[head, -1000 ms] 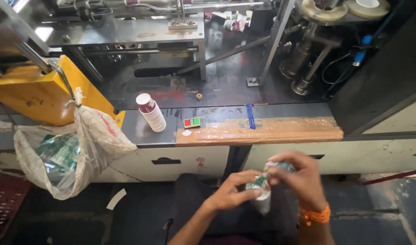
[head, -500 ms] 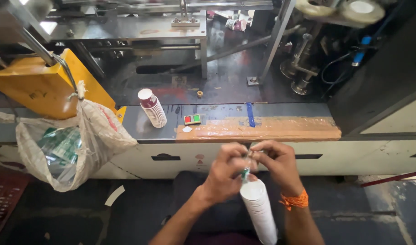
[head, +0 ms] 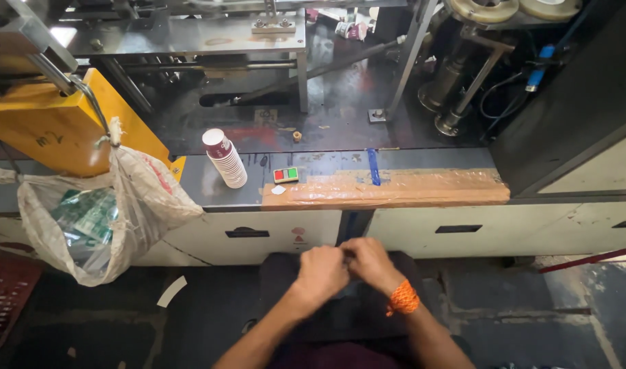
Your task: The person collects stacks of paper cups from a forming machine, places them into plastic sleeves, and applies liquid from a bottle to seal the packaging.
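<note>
**A:** So where were the hands at that point?

**B:** Both were down low in front of the desk point(head: 422, 160), pressed together over the dark lap. Left hand point(head: 321, 273) was curled into a loose fist, right hand point(head: 369, 263) touching it knuckle to knuckle, orange band point(head: 402, 298) on that wrist. Fingers of both were tucked in narrow, but honestly I couldn't tell what they were pinching, or whether they held anything. It was hidden between them.

**A:** And the cups?

**B:** A stack of paper cups point(head: 225, 158), white with a dark red print, leaned on the desk's dark top, well apart from the hands and up to their left. Just right of it sat a small red-and-green button box point(head: 285, 175), then a long strip of brown tape point(head: 384, 189) along the front edge with a blue piece point(head: 373, 167) crossing it.

**A:** Anything in the way?

**B:** Not directly between the hands and the desk, only the cream drawer fronts point(head: 248, 236) under the edge. Off to the left a grubby plastic bag point(head: 98, 215) full of green scraps hung from a yellow chute point(head: 50, 126). A red crate point(head: 4, 307) sat on the floor below it. Behind the desk was machine stuff: a metal frame point(head: 190, 37), shafts and rollers point(head: 463, 89) at the upper right, plus a blue-capped cable point(head: 537, 72).
</note>
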